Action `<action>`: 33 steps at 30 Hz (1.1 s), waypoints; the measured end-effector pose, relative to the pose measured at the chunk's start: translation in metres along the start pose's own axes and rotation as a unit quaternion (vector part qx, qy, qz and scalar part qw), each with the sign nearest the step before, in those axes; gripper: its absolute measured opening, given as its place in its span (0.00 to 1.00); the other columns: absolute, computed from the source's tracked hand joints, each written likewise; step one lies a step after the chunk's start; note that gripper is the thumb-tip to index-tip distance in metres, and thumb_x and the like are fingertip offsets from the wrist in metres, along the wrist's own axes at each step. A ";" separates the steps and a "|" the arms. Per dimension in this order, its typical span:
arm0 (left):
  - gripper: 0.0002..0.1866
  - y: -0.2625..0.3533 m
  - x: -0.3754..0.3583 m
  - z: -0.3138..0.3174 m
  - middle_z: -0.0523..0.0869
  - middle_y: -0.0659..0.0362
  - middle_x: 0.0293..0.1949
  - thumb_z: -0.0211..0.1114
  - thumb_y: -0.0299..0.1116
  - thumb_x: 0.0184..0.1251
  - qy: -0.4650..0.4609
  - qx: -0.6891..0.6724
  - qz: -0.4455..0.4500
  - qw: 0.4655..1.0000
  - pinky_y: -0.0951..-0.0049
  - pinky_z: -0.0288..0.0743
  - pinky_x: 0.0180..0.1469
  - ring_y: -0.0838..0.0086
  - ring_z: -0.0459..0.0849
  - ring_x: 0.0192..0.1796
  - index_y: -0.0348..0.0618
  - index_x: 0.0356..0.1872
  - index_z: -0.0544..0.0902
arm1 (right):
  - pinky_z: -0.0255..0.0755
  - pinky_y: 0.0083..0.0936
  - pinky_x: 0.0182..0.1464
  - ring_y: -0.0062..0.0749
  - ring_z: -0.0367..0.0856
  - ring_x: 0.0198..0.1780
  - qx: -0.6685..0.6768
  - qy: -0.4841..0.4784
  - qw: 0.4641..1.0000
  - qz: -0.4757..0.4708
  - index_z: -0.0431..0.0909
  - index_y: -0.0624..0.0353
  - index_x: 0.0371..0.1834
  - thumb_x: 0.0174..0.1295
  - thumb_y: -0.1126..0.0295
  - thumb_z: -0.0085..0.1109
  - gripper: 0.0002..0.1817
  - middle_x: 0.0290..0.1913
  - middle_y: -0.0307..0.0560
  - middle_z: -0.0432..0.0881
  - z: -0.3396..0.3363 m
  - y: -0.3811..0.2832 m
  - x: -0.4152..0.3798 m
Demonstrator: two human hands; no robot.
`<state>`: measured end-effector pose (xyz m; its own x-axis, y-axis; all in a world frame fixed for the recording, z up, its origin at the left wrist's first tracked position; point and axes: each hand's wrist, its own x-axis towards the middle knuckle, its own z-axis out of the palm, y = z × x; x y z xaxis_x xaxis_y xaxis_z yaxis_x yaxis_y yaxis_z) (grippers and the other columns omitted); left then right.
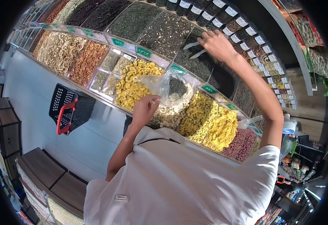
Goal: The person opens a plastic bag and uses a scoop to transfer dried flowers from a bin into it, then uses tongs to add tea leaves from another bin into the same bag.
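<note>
My left hand (146,109) is closed on the edge of a clear plastic bag (164,87), which hangs open over the bins of yellow flowers and pale slices. Some dark dried leaves (177,87) show in or through the bag. Higher up and to the right, my right hand (217,44) grips clear tongs (196,50). The tongs' tips are apart, over a bin of dark dried leaves (194,62). Yellow dried flowers (132,84) lie just beyond my left hand.
A black basket with a red handle (66,116) stands on the floor at the left. Labelled jars (242,21) line the back right. A clear scoop (249,122) rests near the dark red bin (240,144). Green labels mark the bin edges.
</note>
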<state>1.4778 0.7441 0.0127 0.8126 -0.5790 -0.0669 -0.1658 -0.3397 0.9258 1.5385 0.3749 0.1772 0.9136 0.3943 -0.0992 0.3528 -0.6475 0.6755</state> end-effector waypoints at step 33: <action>0.09 -0.016 0.004 -0.010 0.90 0.56 0.35 0.69 0.30 0.70 0.020 -0.089 -0.005 0.996 0.74 0.72 0.30 0.78 0.76 0.24 0.42 0.47 0.91 | 0.75 0.33 0.56 0.34 0.86 0.51 0.022 -0.054 0.997 -0.054 0.89 0.53 0.36 0.61 0.68 0.61 0.07 0.42 0.40 0.85 0.018 0.000 -0.007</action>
<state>1.4889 0.7549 0.0012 0.8360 -0.5450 -0.0646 -0.0594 -0.2068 0.9766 1.5355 0.3601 0.1648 0.8857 0.3923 -0.2482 0.4559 -0.6346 0.6241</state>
